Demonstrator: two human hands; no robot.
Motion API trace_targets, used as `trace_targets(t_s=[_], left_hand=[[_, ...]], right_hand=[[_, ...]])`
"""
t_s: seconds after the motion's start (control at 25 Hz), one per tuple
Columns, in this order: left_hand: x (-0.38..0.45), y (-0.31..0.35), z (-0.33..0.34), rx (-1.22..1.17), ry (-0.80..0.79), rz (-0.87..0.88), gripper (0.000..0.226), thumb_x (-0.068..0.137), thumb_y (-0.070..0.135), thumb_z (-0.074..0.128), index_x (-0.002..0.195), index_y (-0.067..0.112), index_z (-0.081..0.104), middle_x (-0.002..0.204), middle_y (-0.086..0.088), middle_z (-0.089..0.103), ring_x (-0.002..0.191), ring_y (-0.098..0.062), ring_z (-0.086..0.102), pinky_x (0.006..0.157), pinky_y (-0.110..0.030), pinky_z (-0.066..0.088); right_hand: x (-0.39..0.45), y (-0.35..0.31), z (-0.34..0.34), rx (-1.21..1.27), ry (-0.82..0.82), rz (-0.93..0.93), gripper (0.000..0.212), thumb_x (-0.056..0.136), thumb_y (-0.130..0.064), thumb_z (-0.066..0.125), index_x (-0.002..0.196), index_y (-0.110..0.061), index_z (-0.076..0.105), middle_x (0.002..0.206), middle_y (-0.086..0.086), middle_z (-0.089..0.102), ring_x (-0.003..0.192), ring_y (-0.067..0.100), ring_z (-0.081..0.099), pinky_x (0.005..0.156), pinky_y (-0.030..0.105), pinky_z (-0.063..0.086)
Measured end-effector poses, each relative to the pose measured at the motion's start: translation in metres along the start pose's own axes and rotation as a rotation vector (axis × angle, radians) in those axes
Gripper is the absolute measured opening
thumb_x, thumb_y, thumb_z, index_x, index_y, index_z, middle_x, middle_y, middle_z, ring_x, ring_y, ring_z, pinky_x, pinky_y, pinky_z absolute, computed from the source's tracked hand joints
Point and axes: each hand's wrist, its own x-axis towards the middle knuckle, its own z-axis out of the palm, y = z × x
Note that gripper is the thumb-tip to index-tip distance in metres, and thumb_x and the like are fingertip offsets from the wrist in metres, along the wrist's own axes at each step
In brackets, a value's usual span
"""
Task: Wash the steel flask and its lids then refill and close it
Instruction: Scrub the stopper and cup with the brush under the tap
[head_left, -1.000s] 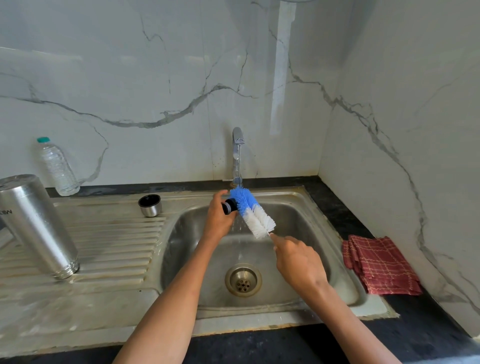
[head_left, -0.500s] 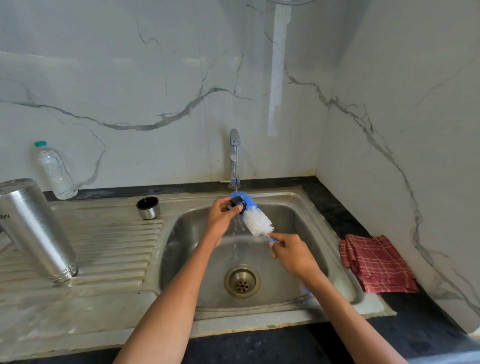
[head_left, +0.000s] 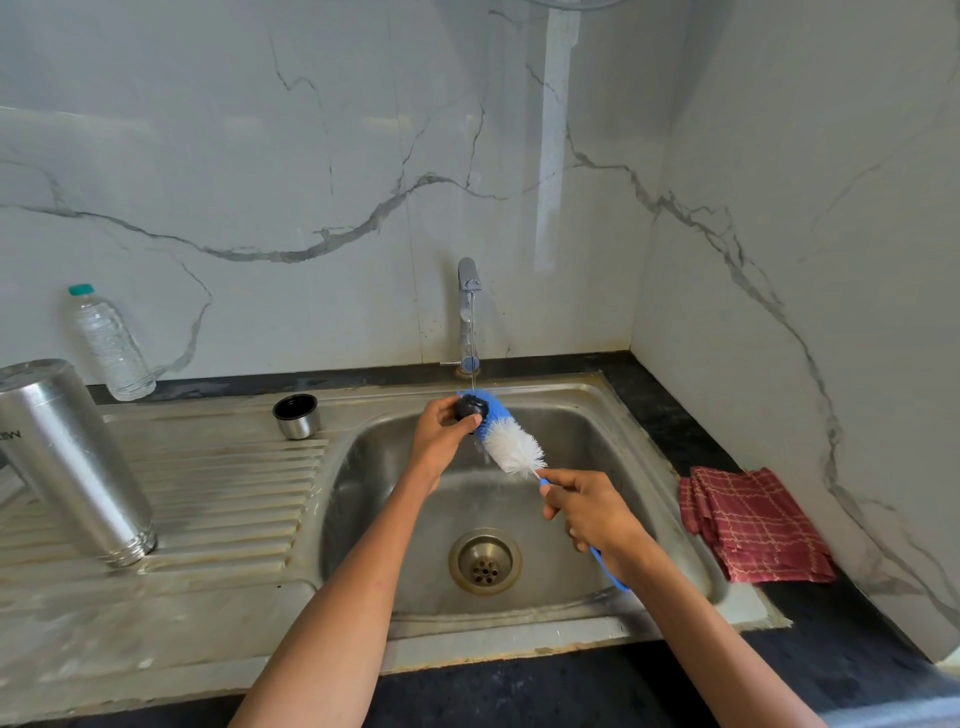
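Water runs from the chrome tap (head_left: 469, 291) onto the small black round stopper lid (head_left: 470, 407), which the left hand (head_left: 439, 434) pinches over the stainless steel sink basin (head_left: 597, 447). Since a moment ago, the blue-and-white bristled bottle brush (head_left: 506, 441) has slid back, baring its white tuft; the right hand (head_left: 592, 512) has fingers curled round its handle. The tall brushed-steel flask (head_left: 67, 462) stands inverted on the ribbed drainboard (head_left: 234, 499), its steel cup lid (head_left: 296, 417) near the basin's edge.
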Motion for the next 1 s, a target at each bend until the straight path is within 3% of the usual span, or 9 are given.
trace_targets(t_s=[0.12,0.24,0.36,0.44,0.52,0.64,0.72,0.84,1.0], left_hand=[[0.000,-0.003,0.001,0.029,-0.044,-0.001,0.042,0.091,0.008,0.076,0.130,0.010,0.060,0.121,-0.005,0.069,0.104,-0.012,0.069,0.076,-0.018,0.057],[-0.002,-0.003,0.006,0.079,-0.110,0.055,0.039,0.095,0.011,0.072,0.133,0.012,0.062,0.125,-0.005,0.069,0.113,-0.016,0.067,0.087,-0.022,0.058],[-0.001,-0.003,0.009,0.155,-0.146,0.141,0.029,0.097,0.015,0.069,0.123,0.027,0.066,0.116,0.005,0.072,0.101,-0.005,0.068,0.092,-0.027,0.056],[-0.002,-0.003,0.009,0.182,-0.117,0.162,0.037,0.094,0.019,0.074,0.129,0.028,0.062,0.117,0.008,0.070,0.102,0.002,0.066,0.090,-0.023,0.053],[-0.002,-0.003,0.007,0.062,-0.022,0.107,0.047,0.094,0.017,0.074,0.136,0.019,0.053,0.121,0.002,0.066,0.107,-0.005,0.065,0.087,-0.022,0.056],[0.000,-0.002,0.005,-0.030,0.046,0.038,0.030,0.099,0.013,0.068,0.125,0.013,0.053,0.126,-0.011,0.065,0.104,-0.013,0.068,0.078,-0.023,0.060],[0.002,-0.005,0.004,-0.019,0.018,0.034,0.030,0.099,0.019,0.068,0.127,0.013,0.060,0.129,-0.010,0.065,0.108,-0.016,0.069,0.085,-0.029,0.061],[0.002,-0.008,0.006,0.042,-0.024,0.065,0.050,0.092,0.025,0.078,0.137,0.015,0.059,0.127,-0.003,0.066,0.112,-0.017,0.068,0.090,-0.038,0.062],[0.003,-0.005,0.002,0.043,0.029,0.073,0.047,0.090,0.023,0.079,0.131,0.018,0.058,0.122,-0.005,0.068,0.102,-0.020,0.070,0.076,-0.030,0.061]], right_hand=[[0.001,0.005,-0.001,-0.024,0.036,-0.011,0.032,0.104,-0.012,0.054,0.134,-0.015,0.063,0.071,0.003,0.061,0.041,0.007,0.030,0.040,0.022,0.027],[0.011,0.005,0.000,-0.064,0.071,-0.018,0.033,0.104,-0.014,0.053,0.136,-0.017,0.062,0.072,0.003,0.061,0.042,0.008,0.030,0.041,0.024,0.027],[0.014,0.004,0.005,-0.101,0.081,-0.036,0.034,0.104,-0.015,0.053,0.136,-0.019,0.062,0.073,0.003,0.063,0.043,0.008,0.032,0.042,0.025,0.028],[0.013,0.005,0.007,-0.113,0.079,-0.044,0.034,0.104,-0.016,0.053,0.136,-0.020,0.062,0.073,0.002,0.064,0.044,0.008,0.033,0.043,0.026,0.029],[0.009,0.006,0.006,-0.100,0.067,-0.050,0.035,0.103,-0.017,0.053,0.137,-0.021,0.062,0.073,0.002,0.064,0.044,0.008,0.033,0.043,0.026,0.029],[0.004,0.007,0.005,-0.085,0.045,-0.048,0.034,0.103,-0.016,0.054,0.136,-0.020,0.063,0.074,0.002,0.064,0.043,0.007,0.033,0.042,0.025,0.028],[0.005,0.006,0.006,-0.095,0.052,-0.045,0.035,0.103,-0.015,0.053,0.136,-0.019,0.062,0.073,0.002,0.064,0.043,0.007,0.033,0.042,0.025,0.029],[0.013,0.001,0.009,-0.098,0.063,-0.026,0.036,0.103,-0.014,0.053,0.137,-0.017,0.062,0.072,0.002,0.063,0.044,0.009,0.032,0.042,0.025,0.029],[0.009,-0.004,0.008,-0.072,0.047,-0.013,0.034,0.103,-0.013,0.053,0.136,-0.018,0.062,0.072,0.002,0.063,0.045,0.010,0.031,0.042,0.025,0.028]])
